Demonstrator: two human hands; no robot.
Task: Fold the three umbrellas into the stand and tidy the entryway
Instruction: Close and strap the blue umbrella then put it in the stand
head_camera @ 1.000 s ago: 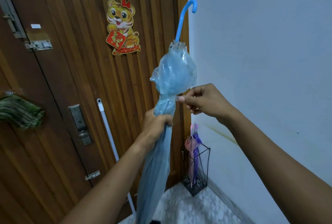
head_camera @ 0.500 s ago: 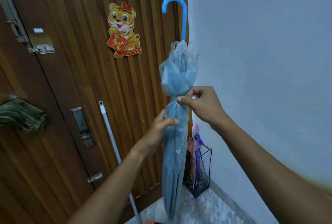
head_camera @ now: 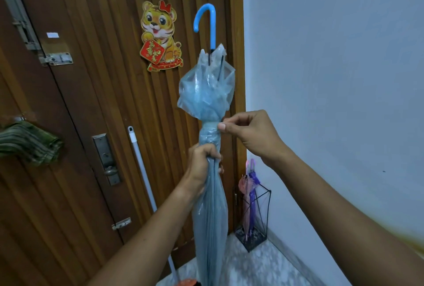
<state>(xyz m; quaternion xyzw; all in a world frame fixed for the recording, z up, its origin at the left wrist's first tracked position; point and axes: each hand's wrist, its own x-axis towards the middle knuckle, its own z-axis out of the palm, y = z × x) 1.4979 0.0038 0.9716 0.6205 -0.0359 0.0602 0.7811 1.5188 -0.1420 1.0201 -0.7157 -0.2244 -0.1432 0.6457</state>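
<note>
I hold a folded pale blue translucent umbrella (head_camera: 210, 205) upright, its blue hooked handle (head_camera: 207, 21) at the top. My left hand (head_camera: 203, 163) grips the gathered canopy at mid-length. My right hand (head_camera: 249, 132) pinches the closing strap wrapped around the canopy just above the left hand. Above the strap the plastic bulges out loosely. In the corner on the floor stands a black wire umbrella stand (head_camera: 263, 214) with a pink umbrella (head_camera: 245, 196) and a purple umbrella (head_camera: 253, 191) in it.
A brown wooden door (head_camera: 91, 102) with a tiger sticker (head_camera: 160, 35) and a lever handle (head_camera: 110, 168) fills the left. A white mop pole (head_camera: 142, 166) leans on it. A green striped cloth (head_camera: 27, 143) hangs at left. The white wall (head_camera: 332, 67) is right, speckled floor (head_camera: 252, 269) below.
The umbrella's hooked handle turned from pointing right to pointing left. My right hand brought the strap around the canopy, and my left hand's grip closed tighter just below it.
</note>
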